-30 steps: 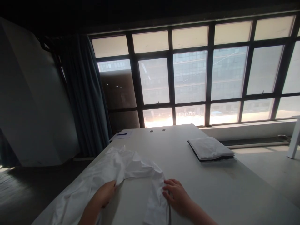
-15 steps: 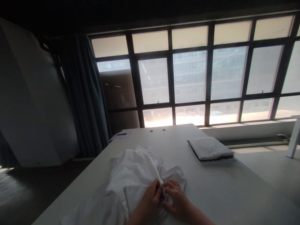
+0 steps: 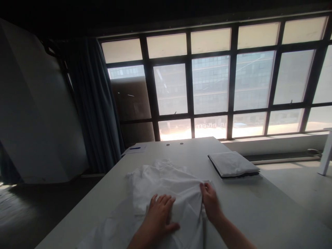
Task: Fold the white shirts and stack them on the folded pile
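A white shirt (image 3: 166,180) lies partly spread and creased over the near half of the table, its collar end pointing away from me. My left hand (image 3: 162,214) rests on the cloth with fingers stretched out and thumb apart. At the shirt's right edge, my right hand (image 3: 210,200) pinches the fabric between thumb and fingers. Loose folds trail toward the lower left of the view, and the nearest part of the shirt runs out of frame.
On the white table (image 3: 241,204), a folded stack of white and dark cloth (image 3: 234,164) lies at the right. Paper with a blue pen (image 3: 135,148) sits at the far left corner. Beyond stand windows (image 3: 210,84) and a dark curtain (image 3: 95,103).
Both hands were together at a bunched part of the shirt. The right hand has moved right and away, drawing the cloth's edge out flatter; the left has let go and lies open on it.
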Available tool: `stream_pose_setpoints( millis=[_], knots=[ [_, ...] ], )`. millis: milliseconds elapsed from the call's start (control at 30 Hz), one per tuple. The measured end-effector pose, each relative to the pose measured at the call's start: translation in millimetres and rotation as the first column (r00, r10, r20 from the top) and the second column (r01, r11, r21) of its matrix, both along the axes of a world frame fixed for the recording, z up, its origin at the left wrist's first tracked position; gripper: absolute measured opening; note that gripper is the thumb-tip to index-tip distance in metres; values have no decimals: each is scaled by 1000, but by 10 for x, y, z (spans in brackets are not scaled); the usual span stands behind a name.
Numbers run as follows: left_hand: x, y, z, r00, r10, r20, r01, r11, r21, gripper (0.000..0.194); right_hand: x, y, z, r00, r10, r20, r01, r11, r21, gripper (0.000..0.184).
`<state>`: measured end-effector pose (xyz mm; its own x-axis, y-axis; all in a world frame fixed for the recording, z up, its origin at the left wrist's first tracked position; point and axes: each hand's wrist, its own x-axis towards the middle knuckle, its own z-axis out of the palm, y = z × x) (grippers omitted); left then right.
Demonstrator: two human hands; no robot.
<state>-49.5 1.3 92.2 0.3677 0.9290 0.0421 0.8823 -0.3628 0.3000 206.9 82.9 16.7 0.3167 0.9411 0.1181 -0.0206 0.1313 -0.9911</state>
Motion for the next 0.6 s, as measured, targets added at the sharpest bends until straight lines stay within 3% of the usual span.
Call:
stream_pose_setpoints(
  millis=[100, 233, 367, 600],
  knots=[
    [-79, 40, -49, 995, 56, -83, -60, 997, -41, 91, 332, 235, 39, 966, -230, -118, 218, 970, -107, 50],
    [-156, 85, -151, 962, 187, -201, -223, 959, -177, 109, 711, 427, 49, 895, -427, -129, 410, 901, -143, 52],
    [-218, 191, -353, 948, 248, -201, -295, 923, -249, 111, 928, 456, 159, 828, -548, -115, 544, 836, -70, 49],
    [-399, 281, -615, 925, 322, -204, -360, 913, -194, 100, 1231, 491, 312, 710, -694, -122, 698, 716, -12, 41]
  ],
)
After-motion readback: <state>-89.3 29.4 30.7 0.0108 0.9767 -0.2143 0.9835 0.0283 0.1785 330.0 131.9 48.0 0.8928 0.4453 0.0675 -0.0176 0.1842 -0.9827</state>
